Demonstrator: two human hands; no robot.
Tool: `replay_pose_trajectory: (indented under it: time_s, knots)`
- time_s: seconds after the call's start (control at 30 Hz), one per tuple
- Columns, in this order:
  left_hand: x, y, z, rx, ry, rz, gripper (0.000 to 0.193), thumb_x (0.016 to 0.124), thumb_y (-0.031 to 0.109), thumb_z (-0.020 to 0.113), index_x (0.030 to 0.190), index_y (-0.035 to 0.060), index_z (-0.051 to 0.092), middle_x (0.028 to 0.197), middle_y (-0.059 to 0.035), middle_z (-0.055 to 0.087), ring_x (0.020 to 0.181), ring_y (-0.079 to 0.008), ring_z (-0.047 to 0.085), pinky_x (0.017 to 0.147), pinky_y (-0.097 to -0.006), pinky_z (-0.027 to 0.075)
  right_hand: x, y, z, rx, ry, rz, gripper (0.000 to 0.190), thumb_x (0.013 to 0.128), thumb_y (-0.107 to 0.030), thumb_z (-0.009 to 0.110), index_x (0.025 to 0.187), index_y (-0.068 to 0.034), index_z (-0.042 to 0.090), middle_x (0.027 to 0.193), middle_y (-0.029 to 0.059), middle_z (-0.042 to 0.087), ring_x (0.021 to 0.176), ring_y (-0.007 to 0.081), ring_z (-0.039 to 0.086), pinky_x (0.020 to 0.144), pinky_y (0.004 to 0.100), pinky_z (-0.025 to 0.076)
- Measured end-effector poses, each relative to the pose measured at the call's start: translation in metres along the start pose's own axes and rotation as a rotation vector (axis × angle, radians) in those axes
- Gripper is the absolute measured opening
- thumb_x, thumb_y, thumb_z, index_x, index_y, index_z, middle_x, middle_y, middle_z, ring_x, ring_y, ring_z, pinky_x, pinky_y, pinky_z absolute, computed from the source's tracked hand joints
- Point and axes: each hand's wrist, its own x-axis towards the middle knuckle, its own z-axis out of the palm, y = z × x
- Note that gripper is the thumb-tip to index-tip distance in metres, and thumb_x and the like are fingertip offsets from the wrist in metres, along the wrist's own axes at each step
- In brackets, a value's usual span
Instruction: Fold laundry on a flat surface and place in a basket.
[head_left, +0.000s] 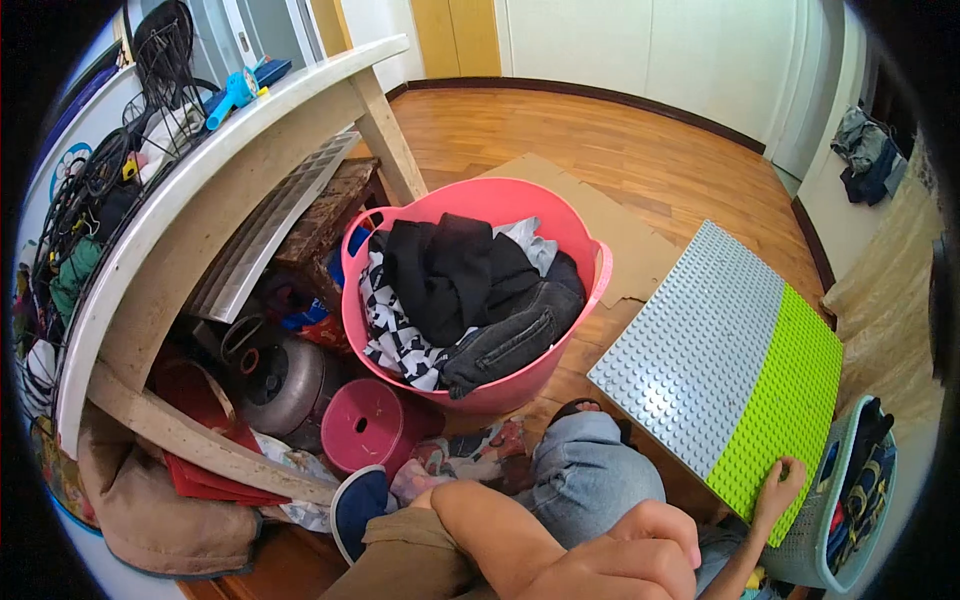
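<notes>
My left hand (637, 551), at the bottom centre, has its fingers curled, with nothing visible in them; its palm is hidden. My right hand is out of view. Another person's hand (781, 487) rests at the green edge of a studded building-brick board (697, 352), part light blue-grey and part lime green, which lies tilted at the right. Before me stands a pink plastic laundry tub (517, 199) filled with black clothes (450, 277), dark jeans (517, 345) and a black-and-white patterned cloth (397, 330).
A white-edged table (217, 142) bearing cables stands left. A pink stool (364, 427) and metal cooker pot (277, 375) lie beneath and beside it. Denim-clad legs (600, 472) are below the tub. A pale green basket (799, 517) holds clothes at right; flattened cardboard (600, 217) lies behind.
</notes>
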Motion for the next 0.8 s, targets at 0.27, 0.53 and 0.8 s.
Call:
replay_pose_trajectory:
  time_s: [0.27, 0.53, 0.8]
  knots:
    - [0.009, 0.009, -0.007, 0.192, -0.001, -0.051, 0.020, 0.089, 0.022, 0.055, 0.077, 0.0052, 0.053, 0.069, -0.0041, 0.054, 0.060, -0.0167, 0.047, 0.070, -0.0365, 0.033, 0.015, -0.023, 0.005, -0.018, 0.064, 0.005, 0.009, 0.078, -0.002, 0.057, 0.086, 0.001, 0.055, 0.088, 0.0136, 0.055, 0.089, 0.0306, 0.050, 0.082, 0.0400, 0.038]
    - [0.004, 0.011, -0.071, 0.362, -0.142, -0.138, 0.019, 0.087, 0.018, 0.057, 0.077, 0.0028, 0.059, 0.071, -0.0051, 0.056, 0.059, -0.0175, 0.049, 0.062, -0.0337, 0.034, 0.102, -0.255, 0.064, 0.437, 0.014, -0.454, 0.014, 0.073, 0.002, 0.061, 0.085, -0.002, 0.056, 0.089, 0.0117, 0.058, 0.090, 0.0292, 0.053, 0.083, 0.0367, 0.039]
    - [0.005, 0.028, -0.137, 0.503, -0.231, -0.007, 0.014, 0.084, 0.010, 0.058, 0.075, 0.0050, 0.067, 0.079, -0.0048, 0.062, 0.068, -0.0165, 0.057, 0.070, -0.0323, 0.043, 0.146, -0.438, 0.177, 0.279, -0.293, -1.009, 0.014, 0.074, -0.009, 0.059, 0.087, -0.007, 0.060, 0.089, 0.0107, 0.059, 0.090, 0.0290, 0.054, 0.080, 0.0399, 0.043]
